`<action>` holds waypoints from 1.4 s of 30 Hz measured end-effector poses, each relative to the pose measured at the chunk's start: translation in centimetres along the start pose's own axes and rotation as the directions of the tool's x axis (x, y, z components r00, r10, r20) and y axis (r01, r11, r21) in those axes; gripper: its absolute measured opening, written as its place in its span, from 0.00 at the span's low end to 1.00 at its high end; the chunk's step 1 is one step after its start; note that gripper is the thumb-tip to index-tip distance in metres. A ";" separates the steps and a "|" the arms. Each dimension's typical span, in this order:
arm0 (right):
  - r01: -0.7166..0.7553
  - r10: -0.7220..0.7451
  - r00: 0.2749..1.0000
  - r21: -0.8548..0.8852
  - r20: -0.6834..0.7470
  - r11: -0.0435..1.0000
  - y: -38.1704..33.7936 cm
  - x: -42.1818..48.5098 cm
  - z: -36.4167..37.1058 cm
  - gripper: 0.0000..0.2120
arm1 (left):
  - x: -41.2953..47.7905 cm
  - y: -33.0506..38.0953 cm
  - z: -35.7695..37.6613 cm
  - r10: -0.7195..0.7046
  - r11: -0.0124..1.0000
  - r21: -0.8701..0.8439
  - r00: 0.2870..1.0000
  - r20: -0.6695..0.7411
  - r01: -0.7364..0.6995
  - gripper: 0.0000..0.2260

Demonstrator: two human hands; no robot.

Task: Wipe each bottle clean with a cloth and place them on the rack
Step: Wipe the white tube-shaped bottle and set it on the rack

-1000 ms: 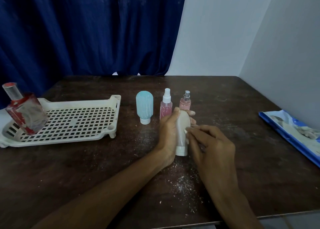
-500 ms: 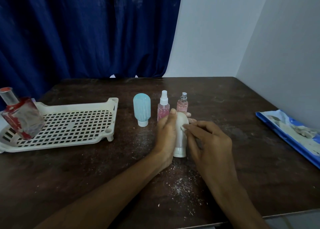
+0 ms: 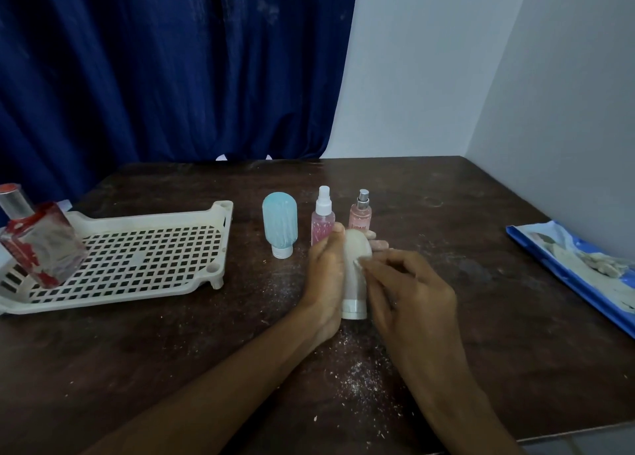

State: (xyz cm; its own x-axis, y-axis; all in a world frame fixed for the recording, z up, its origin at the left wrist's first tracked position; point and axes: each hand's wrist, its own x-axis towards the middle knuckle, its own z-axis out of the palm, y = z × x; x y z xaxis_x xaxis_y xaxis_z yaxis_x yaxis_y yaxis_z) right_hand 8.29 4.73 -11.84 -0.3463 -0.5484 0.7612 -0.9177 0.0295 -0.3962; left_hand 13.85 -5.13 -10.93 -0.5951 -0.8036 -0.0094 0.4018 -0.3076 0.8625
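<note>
In the head view, the left hand (image 3: 324, 276) curls its fingers round the white rounded plastic bottle (image 3: 355, 284), which stands cap-down at the front middle of the dark wooden table (image 3: 481, 282). The right hand (image 3: 409, 293) pinches a small pale scrap (image 3: 358, 262) against the bottle's side; I cannot tell whether it is cloth. The step probably goes best with a firm hold, turning the bottle to rub all round. The bottle looks matt and smooth.
</note>
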 end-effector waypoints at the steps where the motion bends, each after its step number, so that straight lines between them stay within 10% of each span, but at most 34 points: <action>1: 0.016 -0.016 1.000 -0.015 0.003 1.000 0.0 -0.5 0.0 0.06 | 0.0 0.1 0.0 -0.015 0.999 -0.031 1.000 0.011 0.016 0.23; 14: 0.044 -0.047 0.997 0.039 0.065 0.998 1.5 3.8 -0.4 0.07 | 0.0 -0.4 -0.2 0.030 0.985 0.171 0.998 -0.049 -0.022 0.20; 42: 0.066 -0.035 0.978 -0.146 0.208 0.987 -1.5 -1.9 -1.2 0.12 | -0.3 0.2 0.5 -0.090 0.995 0.027 0.995 -0.047 0.091 0.18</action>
State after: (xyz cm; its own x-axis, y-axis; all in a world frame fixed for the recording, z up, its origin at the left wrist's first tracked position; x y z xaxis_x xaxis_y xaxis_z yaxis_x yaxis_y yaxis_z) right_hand 10.11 6.76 -12.06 -0.2663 -0.7109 0.6509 -0.9571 0.1149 -0.2661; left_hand 13.77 -4.70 -10.56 -0.5955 -0.7957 -0.1103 0.3272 -0.3657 0.8713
